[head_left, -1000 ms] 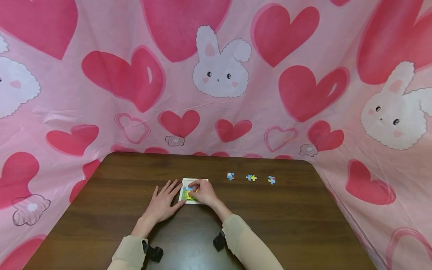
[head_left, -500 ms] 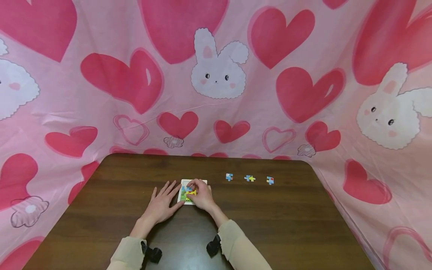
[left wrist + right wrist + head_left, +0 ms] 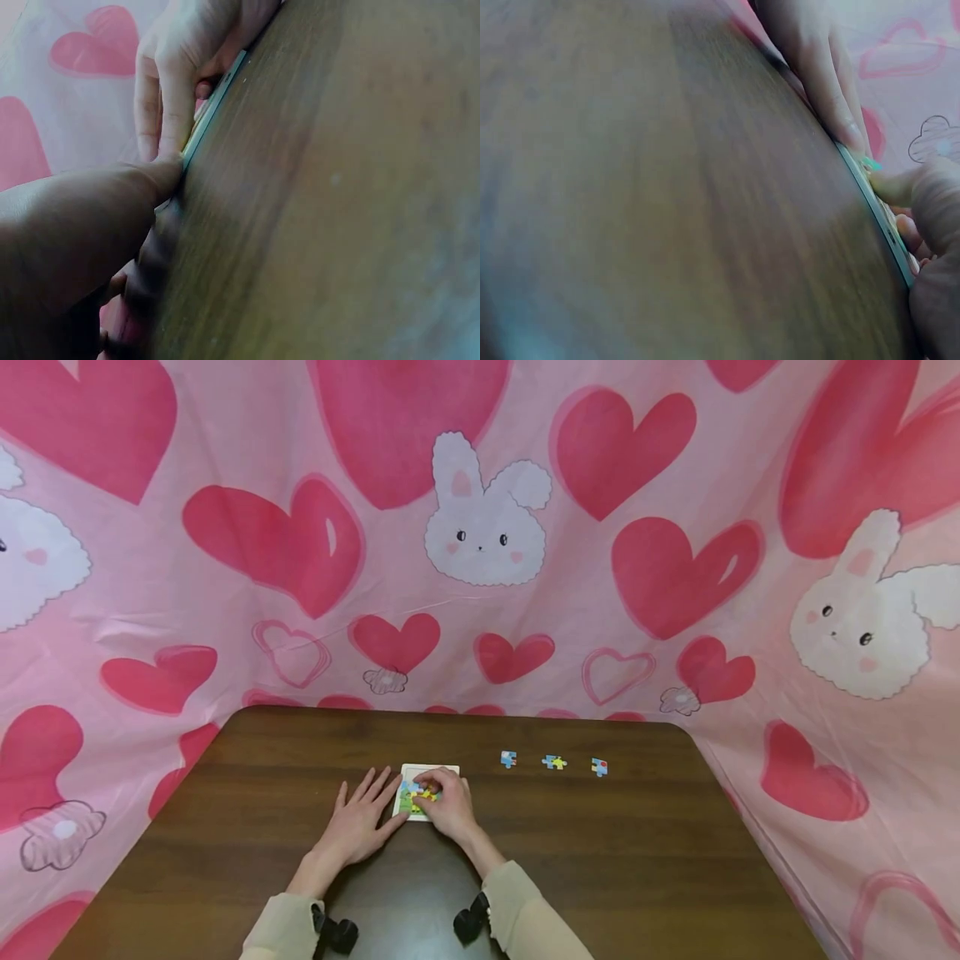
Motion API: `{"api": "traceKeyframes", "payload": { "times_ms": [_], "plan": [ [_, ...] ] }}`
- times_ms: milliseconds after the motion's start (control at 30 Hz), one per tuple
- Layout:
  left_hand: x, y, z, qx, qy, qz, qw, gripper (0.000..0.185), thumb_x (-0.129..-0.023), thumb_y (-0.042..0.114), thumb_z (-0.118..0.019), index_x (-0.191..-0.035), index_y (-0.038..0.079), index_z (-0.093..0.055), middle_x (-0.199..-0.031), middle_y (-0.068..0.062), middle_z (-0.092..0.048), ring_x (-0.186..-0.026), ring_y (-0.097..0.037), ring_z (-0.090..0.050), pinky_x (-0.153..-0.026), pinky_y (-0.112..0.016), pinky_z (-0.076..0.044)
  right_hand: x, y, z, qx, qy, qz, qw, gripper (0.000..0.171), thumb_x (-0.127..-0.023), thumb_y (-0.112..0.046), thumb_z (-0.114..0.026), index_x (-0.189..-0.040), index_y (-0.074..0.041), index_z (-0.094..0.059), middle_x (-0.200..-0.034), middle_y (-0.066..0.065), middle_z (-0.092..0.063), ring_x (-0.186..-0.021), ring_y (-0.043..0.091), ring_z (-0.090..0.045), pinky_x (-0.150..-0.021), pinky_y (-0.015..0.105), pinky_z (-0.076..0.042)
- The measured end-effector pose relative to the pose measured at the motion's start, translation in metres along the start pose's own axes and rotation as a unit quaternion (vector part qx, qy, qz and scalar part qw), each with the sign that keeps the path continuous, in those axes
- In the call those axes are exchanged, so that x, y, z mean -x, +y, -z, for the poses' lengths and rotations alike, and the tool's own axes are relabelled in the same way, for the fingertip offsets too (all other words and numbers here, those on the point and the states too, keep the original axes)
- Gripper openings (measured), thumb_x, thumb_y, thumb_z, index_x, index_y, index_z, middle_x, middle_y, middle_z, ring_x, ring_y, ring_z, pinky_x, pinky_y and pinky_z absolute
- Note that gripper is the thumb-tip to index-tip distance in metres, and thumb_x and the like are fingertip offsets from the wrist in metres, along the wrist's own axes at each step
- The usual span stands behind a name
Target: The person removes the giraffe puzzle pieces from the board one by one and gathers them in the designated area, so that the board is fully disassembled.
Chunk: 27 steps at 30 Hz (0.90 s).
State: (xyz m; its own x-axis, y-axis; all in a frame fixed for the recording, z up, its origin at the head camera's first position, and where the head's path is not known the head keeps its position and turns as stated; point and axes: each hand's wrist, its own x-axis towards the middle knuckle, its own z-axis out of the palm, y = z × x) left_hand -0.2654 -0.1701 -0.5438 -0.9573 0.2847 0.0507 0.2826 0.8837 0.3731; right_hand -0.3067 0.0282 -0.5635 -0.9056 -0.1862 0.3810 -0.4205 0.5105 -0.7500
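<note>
A small jigsaw puzzle in a white-edged tray (image 3: 408, 771) lies on the table, its picture green, yellow and blue. My left hand (image 3: 358, 827) lies spread along the tray's left side, fingers straight, its thumb on the near left corner. Over the right half of the tray is my right hand (image 3: 450, 806), thumb and fingers curled around a yellow puzzle piece (image 3: 429, 795) at the tray's surface; the hand covers much of this area. The left wrist view shows the tray edge-on (image 3: 214, 109), with both hands meeting at it.
Three loose puzzle pieces lie in a row to the right of the tray: a left one (image 3: 508, 760), a middle one (image 3: 555, 762) and a right one (image 3: 599, 767). The brown wooden table (image 3: 637, 860) ends at a pink cloth backdrop (image 3: 300, 577) with hearts and rabbits.
My right hand has shifted slightly and its forearm has swung a little to the left, its fingers staying over the tray. The left hand keeps its place beside the tray. The head view has tilted slightly.
</note>
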Motion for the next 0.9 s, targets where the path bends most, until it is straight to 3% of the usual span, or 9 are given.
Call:
{"api": "traceKeyframes", "payload": {
  "times_ms": [233,533,700,900],
  "plan": [
    [0.001,0.004,-0.002,-0.012,0.005,0.004,0.9999,0.072,-0.109,0.050,-0.063,-0.169,0.015,-0.045,-0.178,-0.022,-0.037,-0.167,-0.050,-0.028,-0.125,-0.087,-0.015,0.001,0.000,-0.001,0.025,0.007,0.021,0.999,0.020,-0.087,-0.005,-0.089,-0.106,-0.006,-0.082,-0.091,0.005,-0.076,-0.083,0.018,-0.066,-0.082,0.026,-0.039],
    [0.002,0.012,-0.002,-0.016,0.001,0.012,0.9998,0.066,-0.111,0.046,-0.062,-0.168,0.015,-0.047,-0.177,-0.023,-0.037,-0.167,-0.052,-0.027,-0.123,-0.089,-0.015,0.003,0.003,-0.001,0.011,0.005,0.039,0.999,0.025,-0.084,-0.010,-0.093,-0.107,-0.005,-0.083,-0.090,0.007,-0.076,-0.086,0.020,-0.067,-0.082,0.024,-0.038],
    [0.001,0.012,-0.002,-0.020,-0.010,0.018,0.9996,0.067,-0.112,0.045,-0.060,-0.170,0.017,-0.043,-0.180,-0.022,-0.033,-0.168,-0.052,-0.024,-0.125,-0.089,-0.013,0.002,0.005,0.000,-0.002,0.018,0.052,0.998,0.027,-0.083,-0.003,-0.092,-0.107,-0.001,-0.082,-0.089,0.009,-0.077,-0.081,0.020,-0.068,-0.081,0.024,-0.043],
    [0.000,0.010,-0.001,-0.021,-0.001,0.009,0.9997,0.066,-0.111,0.044,-0.061,-0.169,0.017,-0.045,-0.179,-0.023,-0.034,-0.168,-0.052,-0.025,-0.124,-0.089,-0.014,0.000,0.004,0.001,-0.048,0.024,0.010,0.998,0.026,-0.085,0.000,-0.089,-0.110,0.000,-0.081,-0.092,0.012,-0.076,-0.081,0.018,-0.066,-0.079,0.024,-0.052]
  ]
}}
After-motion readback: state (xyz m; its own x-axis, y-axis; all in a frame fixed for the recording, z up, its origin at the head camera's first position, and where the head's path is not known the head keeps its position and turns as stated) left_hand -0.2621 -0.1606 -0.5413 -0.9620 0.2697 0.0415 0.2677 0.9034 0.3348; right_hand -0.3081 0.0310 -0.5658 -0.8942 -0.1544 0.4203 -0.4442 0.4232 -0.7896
